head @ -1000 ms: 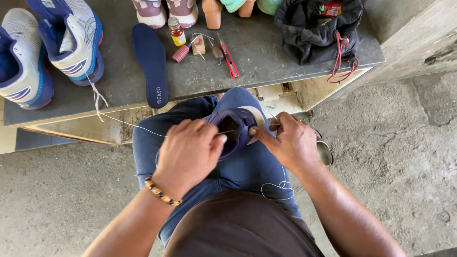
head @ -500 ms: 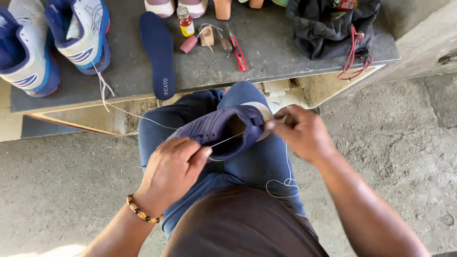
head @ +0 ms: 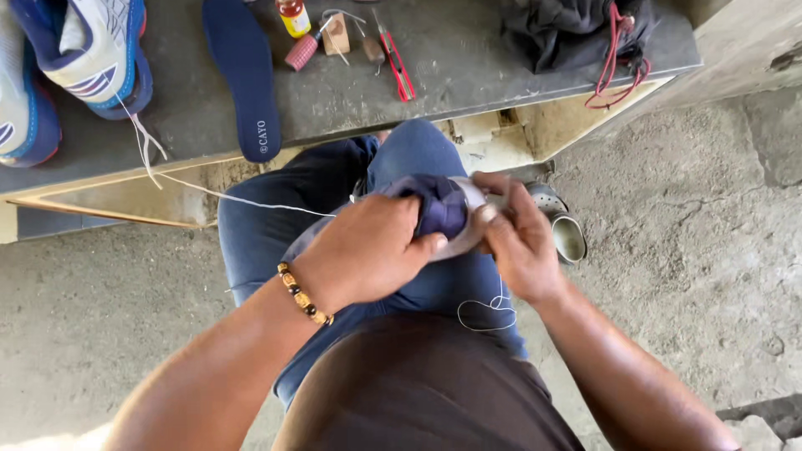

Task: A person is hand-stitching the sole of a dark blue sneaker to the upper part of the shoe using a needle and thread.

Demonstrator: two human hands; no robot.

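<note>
The soft, light shoe (head: 439, 209) flexes easily, so the left hand (head: 368, 250) clamps its upper with fingers pressed together while the right hand (head: 522, 242) pinches the rim.

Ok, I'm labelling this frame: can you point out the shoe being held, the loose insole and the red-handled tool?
shoe (head: 439, 209): head view, dark blue upper between the hands.
insole (head: 244, 75): head view, middle of its flat blue face.
red-handled tool (head: 399, 68): head view, on the red handle.

A street-side shoe repair spot is showing here: a low grey bench (head: 468, 67) is carrying sneakers (head: 92, 50) at eleven o'clock, a loose insole (head: 244, 75), a glue bottle (head: 293, 17) and red-handled pliers (head: 396, 63) at twelve, over bare concrete ground (head: 693, 250).
</note>
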